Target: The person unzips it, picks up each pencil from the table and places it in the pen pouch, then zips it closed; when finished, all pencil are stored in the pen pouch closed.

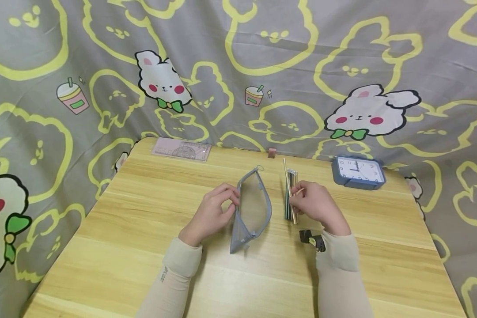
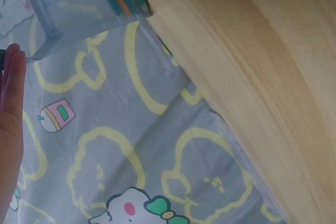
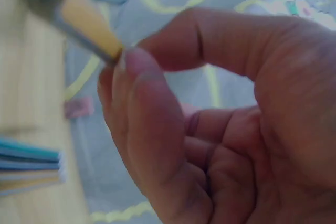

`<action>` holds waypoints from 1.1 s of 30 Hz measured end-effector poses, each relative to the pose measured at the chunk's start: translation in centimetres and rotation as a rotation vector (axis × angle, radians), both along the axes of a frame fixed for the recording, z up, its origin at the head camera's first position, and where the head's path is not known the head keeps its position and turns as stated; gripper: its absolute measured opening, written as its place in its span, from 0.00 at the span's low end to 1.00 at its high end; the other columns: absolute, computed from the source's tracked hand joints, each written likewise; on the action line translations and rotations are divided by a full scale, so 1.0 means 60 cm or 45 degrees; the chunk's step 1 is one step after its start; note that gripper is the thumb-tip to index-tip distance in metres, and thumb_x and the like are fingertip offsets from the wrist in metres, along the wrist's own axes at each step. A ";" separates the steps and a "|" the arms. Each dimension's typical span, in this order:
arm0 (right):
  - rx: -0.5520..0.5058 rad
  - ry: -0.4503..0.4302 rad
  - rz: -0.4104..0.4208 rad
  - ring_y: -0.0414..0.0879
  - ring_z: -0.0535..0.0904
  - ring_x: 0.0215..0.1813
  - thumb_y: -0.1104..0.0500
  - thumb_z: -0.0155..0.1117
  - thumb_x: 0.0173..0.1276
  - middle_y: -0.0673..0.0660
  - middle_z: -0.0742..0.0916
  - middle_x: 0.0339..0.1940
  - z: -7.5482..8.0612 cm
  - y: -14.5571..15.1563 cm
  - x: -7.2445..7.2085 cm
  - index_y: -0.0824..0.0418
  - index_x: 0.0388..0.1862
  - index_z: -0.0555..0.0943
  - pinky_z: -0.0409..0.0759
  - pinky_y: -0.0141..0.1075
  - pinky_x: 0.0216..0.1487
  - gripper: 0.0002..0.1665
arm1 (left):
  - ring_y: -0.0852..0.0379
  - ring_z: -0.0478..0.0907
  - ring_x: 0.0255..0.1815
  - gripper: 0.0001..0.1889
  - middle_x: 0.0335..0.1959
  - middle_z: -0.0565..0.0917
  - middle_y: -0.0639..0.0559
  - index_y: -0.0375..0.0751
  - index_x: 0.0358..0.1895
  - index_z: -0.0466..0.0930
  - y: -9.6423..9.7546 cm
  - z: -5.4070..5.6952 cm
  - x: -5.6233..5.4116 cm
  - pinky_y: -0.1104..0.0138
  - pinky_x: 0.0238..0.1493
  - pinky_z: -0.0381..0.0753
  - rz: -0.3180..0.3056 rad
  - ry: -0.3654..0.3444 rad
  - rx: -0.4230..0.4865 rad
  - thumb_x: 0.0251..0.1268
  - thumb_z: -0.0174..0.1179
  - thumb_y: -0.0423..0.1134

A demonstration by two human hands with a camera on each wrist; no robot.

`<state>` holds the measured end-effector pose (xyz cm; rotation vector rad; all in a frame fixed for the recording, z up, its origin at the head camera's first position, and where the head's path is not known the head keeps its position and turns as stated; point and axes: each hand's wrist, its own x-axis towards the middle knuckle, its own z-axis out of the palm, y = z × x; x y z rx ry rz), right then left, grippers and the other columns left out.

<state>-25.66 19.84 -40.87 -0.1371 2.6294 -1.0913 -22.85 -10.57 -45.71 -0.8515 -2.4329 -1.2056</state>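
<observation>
A grey-blue mesh zip pouch stands with its mouth gaping in the middle of the table. My left hand pinches its left rim between fingers and thumb; in the left wrist view only part of that hand shows at the edge. To the right of the pouch, my right hand pinches a gold-coloured pencil over a row of dark, teal and metallic pencils. The right wrist view shows the pinched pencil blurred at the fingertips, apart from the row of pencils.
A blue alarm clock stands at the table's right rear. A small reddish block sits at the back edge, and a flat pink printed sleeve lies at the back left. Patterned cloth hangs around the table.
</observation>
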 end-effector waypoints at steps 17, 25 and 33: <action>-0.057 0.110 0.508 0.38 0.78 0.20 0.68 0.62 0.61 0.45 0.83 0.18 0.030 -0.072 0.049 0.58 0.39 0.82 0.72 0.30 0.21 0.09 | 0.50 0.86 0.53 0.12 0.47 0.86 0.50 0.42 0.33 0.81 -0.001 0.000 0.000 0.59 0.58 0.89 -0.005 0.026 0.019 0.60 0.64 0.19; -0.087 0.118 0.575 0.37 0.79 0.23 0.68 0.64 0.63 0.45 0.84 0.21 0.035 -0.080 0.056 0.57 0.35 0.85 0.79 0.30 0.26 0.07 | 0.50 0.86 0.55 0.11 0.48 0.86 0.50 0.42 0.34 0.81 0.001 0.002 -0.001 0.59 0.61 0.87 -0.008 0.007 0.021 0.61 0.65 0.20; -0.097 0.111 0.561 0.38 0.79 0.24 0.67 0.65 0.64 0.46 0.84 0.22 0.026 -0.094 0.048 0.58 0.36 0.85 0.78 0.30 0.26 0.06 | 0.50 0.86 0.53 0.12 0.47 0.86 0.50 0.42 0.33 0.82 0.001 0.000 -0.002 0.59 0.60 0.88 -0.011 0.027 0.033 0.59 0.66 0.19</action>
